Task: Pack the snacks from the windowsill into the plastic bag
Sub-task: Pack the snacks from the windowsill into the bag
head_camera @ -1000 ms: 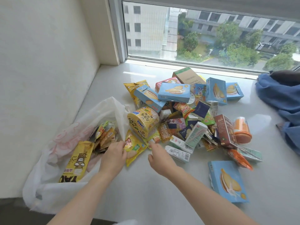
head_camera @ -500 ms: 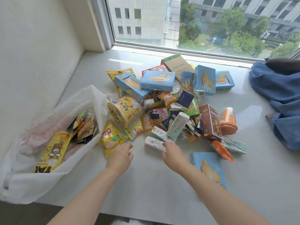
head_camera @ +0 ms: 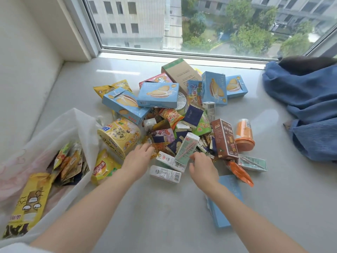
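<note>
A mixed pile of snacks (head_camera: pixel 175 114), boxes, packets and cartons, lies mid-windowsill. The white plastic bag (head_camera: pixel 54 136) lies open at near left, some packets inside.

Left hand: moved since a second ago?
Yes. The left hand left the yellow chip packet by the bag and went right, into the pile beside the yellow tub.
</note>
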